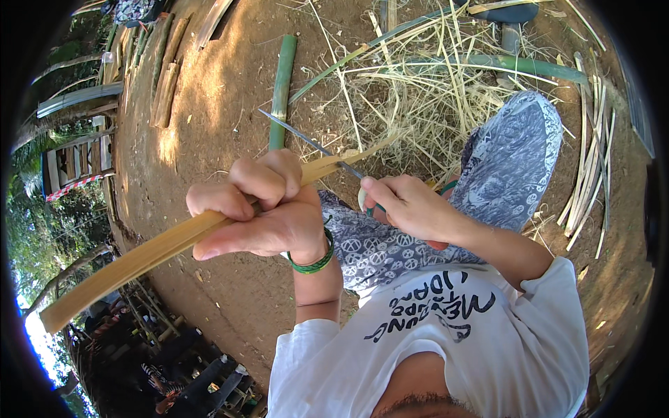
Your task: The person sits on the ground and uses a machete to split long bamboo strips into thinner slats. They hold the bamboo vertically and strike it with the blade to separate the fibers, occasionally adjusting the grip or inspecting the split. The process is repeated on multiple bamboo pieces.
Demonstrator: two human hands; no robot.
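My left hand [261, 202] is closed round a long, flat pale-brown bamboo strip [129, 265]. One end of it reaches out to the lower left, and the other tapers to a thin, frayed point past my knuckles. My right hand [418, 209] grips a knife, its handle hidden by my fingers. The narrow grey blade [301, 132] points up and left, crossing the strip near its tapered end and touching it. A green braided bracelet [313, 263] circles my left wrist.
Thin shavings and split strips [432, 97] heap on the dirt ahead of my patterned trousers [512, 160]. A green bamboo pole [282, 76] lies beyond my left hand. Long pale strips [589, 167] lie bundled at right. Cut logs [167, 76] rest at far left.
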